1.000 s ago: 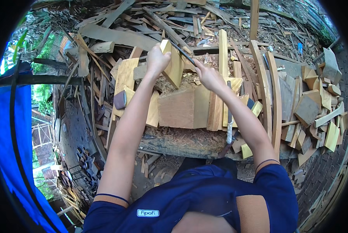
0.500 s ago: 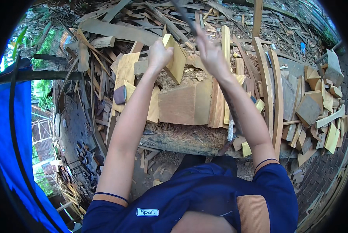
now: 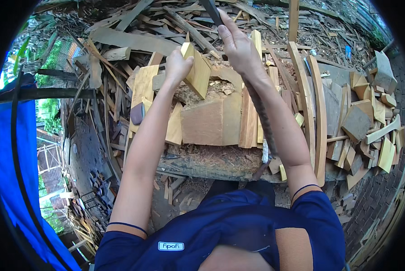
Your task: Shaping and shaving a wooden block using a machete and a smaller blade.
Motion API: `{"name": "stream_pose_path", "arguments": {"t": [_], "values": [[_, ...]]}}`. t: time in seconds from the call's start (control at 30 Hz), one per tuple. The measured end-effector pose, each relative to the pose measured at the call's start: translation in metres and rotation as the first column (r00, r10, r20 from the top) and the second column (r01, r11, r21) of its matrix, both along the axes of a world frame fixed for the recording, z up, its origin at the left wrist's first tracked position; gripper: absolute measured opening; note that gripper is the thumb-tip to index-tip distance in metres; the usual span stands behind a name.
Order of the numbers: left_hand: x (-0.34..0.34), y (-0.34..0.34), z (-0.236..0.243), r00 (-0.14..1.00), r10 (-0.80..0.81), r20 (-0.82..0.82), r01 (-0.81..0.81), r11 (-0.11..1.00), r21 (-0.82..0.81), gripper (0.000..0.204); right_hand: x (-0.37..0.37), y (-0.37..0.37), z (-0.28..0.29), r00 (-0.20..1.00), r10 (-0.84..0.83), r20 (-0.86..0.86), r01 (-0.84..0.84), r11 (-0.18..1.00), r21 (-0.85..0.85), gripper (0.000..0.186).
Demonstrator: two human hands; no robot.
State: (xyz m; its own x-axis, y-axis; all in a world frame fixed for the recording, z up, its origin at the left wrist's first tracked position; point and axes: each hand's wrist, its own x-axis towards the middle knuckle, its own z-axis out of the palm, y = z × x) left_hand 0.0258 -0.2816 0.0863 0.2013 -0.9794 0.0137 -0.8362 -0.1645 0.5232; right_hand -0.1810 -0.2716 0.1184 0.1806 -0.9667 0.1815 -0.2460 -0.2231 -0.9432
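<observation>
My left hand [image 3: 179,67] grips the upper left edge of a thick yellowish wood block [image 3: 199,76]. The block stands tilted on a chip-covered chopping log [image 3: 227,74]. My right hand [image 3: 243,53] is closed around a long-handled chopping knife [image 3: 210,10], raised beyond the block to its right. The dark blade runs out of the top of the view. A long, dark, mottled handle [image 3: 258,105] trails back along the inside of my right forearm. Only part of the blade shows, so its cutting edge cannot be made out.
Yellow boards [image 3: 144,88] lie left of the log, beside a dark rounded pad [image 3: 137,114]. Long curved timbers [image 3: 321,122] and a heap of offcuts [image 3: 358,119] lie to the right. Scrap slats [image 3: 135,41] cover the ground beyond. A blue tarp [image 3: 15,167] hangs far left.
My right hand, blurred before, now shows sharply, slightly higher and further left with the knife. The left hand still holds the wood block, and the whole view has shifted a little.
</observation>
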Motion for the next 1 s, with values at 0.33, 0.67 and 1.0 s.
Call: {"name": "stream_pose_path", "arguments": {"t": [0.33,0.67,1.0], "values": [[-0.005,-0.007,-0.006,0.999,-0.026,0.039,0.026,1.000,-0.002,0.037,-0.002,0.005,-0.115,0.954,0.298,-0.030,-0.213,0.746,0.631,0.047],[0.003,0.000,-0.009,0.998,-0.005,0.063,0.006,1.000,-0.009,0.036,0.018,0.017,-0.064,0.966,-0.035,-0.256,0.038,0.999,0.007,0.044],[-0.013,-0.011,-0.019,0.999,-0.017,0.044,0.018,1.000,-0.022,0.035,-0.005,-0.019,-0.160,0.976,-0.040,-0.216,-0.003,0.981,-0.194,0.044]]}}
